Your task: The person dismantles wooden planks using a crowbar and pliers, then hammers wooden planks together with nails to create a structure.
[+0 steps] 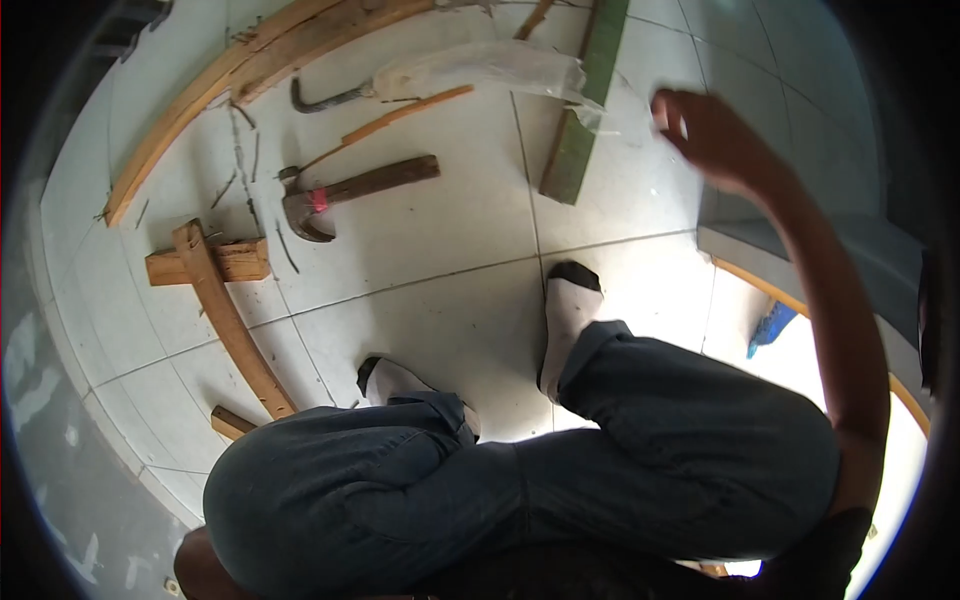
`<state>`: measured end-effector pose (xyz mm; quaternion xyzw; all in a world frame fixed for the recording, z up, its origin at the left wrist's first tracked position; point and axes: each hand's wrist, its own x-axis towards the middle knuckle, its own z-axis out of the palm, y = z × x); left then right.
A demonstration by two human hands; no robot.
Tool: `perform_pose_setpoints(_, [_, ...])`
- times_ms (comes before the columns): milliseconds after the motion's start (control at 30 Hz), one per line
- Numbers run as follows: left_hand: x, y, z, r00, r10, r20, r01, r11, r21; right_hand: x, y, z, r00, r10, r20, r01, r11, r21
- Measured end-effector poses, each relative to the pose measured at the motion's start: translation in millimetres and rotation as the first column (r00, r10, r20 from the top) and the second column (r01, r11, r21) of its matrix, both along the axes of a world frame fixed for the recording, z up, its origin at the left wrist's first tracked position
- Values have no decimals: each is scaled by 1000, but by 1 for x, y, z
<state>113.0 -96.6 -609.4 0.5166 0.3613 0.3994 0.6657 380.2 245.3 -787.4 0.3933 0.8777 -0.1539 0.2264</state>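
**Asker:** Which hand of yours is up, and where is it?

**Me:** My right hand [715, 135]. It is raised in the upper right of the frame, above the tiled floor [430, 230], at the end of my arm, which runs up the right edge. My left hand does not show at all.

**Asker:** Is the hand wide, narrow, or holding something?

**Me:** The fingers are bent loosely, neither flat nor fisted. The hand is blurred, and there is a pale spot at the fingertips. I cannot tell whether that is something pinched there or only light on a nail.

**Asker:** What lies nearest to it?

**Me:** The green plank [575, 150]. It lies flat on the floor just left of my hand in the frame, and I touch nothing.

**Asker:** Which way does it run?

**Me:** Its long axis is steep. It goes from the top edge of the frame down and slightly left, and its lower end stops at about mid-height. My fingertips point left toward its upper half, so it lies across the line of my fingers rather than along it.

**Asker:** Anything around it?

**Me:** A crumpled plastic sheet [480, 68] reaches from the left onto the plank's upper part. A hammer [355, 190] lies well apart, left of centre. A grey step [800, 245] sits below my wrist.
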Motion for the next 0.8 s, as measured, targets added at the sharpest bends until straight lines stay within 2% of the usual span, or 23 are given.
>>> perform_pose_setpoints(67, [-16,1,-1,997,-51,-60,56,995,83,15,-27,-3,993,-66,101,73,995,-70])
perform_pose_setpoints(133, [-38,-1,1,975,-68,-211,109,976,189,37,-37,-12,982,3,189,20,992,-123])
perform_pose_setpoints(167, [-51,-3,0,956,-72,-285,145,959,243,48,-42,-15,987,62,150,-48,994,-98])
perform_pose_setpoints(200, [-65,-5,-1,933,-75,-352,184,940,288,38,-45,-6,960,-35,279,88,980,-180])
perform_pose_setpoints(267, [-95,-5,-4,889,-64,-454,244,905,350,43,-41,-11,951,-17,308,73,982,-172])
perform_pose_setpoints(333, [-126,-6,-7,857,-27,-515,254,891,377,51,-33,-22,977,41,210,-13,991,-130])
perform_pose_setpoints(367, [-137,-39,-31,828,320,-461,-109,898,426,49,-28,-27,983,80,163,-63,992,-107])
perform_pose_setpoints(400, [-136,-48,-44,682,554,-478,-371,825,427,40,-23,-29,986,96,137,-86,993,-76])
perform_pose_setpoints(433, [-135,-56,-57,495,728,-474,-610,680,407,28,-21,-30,988,111,111,-107,993,-45])
perform_pose_setpoints(467, [-132,-39,-58,304,775,-554,-745,556,369,21,-19,-34,989,124,85,-124,992,-13])
perform_pose_setpoints(500, [-143,-42,-76,197,770,-606,-816,472,334,21,-11,-50,975,219,26,-220,975,23])
perform_pose_setpoints(533, [-155,-54,-106,91,750,-655,-874,376,309,6,-11,-52,969,246,26,-246,969,27])
perform_pose_setpoints(600, [-175,-82,-160,-43,584,-811,-863,387,324,-14,-9,-69,946,312,88,-316,948,34])
perform_pose_setpoints(667, [-176,-110,-208,-139,464,-875,-883,342,322,-34,-9,-75,907,393,150,-397,918,-8])
perform_pose_setpoints(733, [-160,-133,-230,-197,386,-901,-873,349,340,-52,-10,-76,886,433,164,-425,901,-83])
perform_pose_setpoints(767, [-152,-150,-243,-235,402,-885,-838,377,394,-61,-11,-76,871,447,205,-424,894,-148])
perform_pose_setpoints(800, [-140,-159,-250,-295,491,-819,-824,303,479,-69,-13,-79,851,465,245,-419,881,-218])
